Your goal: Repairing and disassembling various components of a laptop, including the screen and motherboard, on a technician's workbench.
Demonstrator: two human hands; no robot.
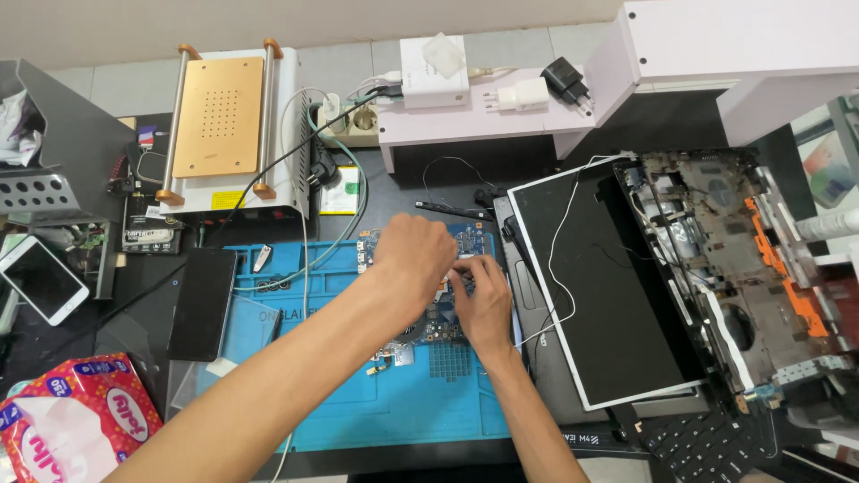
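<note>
A blue laptop circuit board (445, 324) lies on a blue work mat (358, 402) in the middle of the desk. My left hand (413, 259) reaches in from the lower left and rests on top of the board, fingers curled down on it. My right hand (484, 300) comes up from the bottom and pinches at a small part on the board right next to the left hand's fingertips. The part under the fingers is hidden, so what each hand grips is unclear.
To the right lie a detached laptop screen panel (608, 295) with a white cable and an opened laptop chassis (725, 259). A heating plate machine (224, 125) stands at the back left. A black phone (202, 302), white phone (40, 279), tissue pack (72, 420), chargers (523, 92) and a keyboard (707, 443) surround the mat.
</note>
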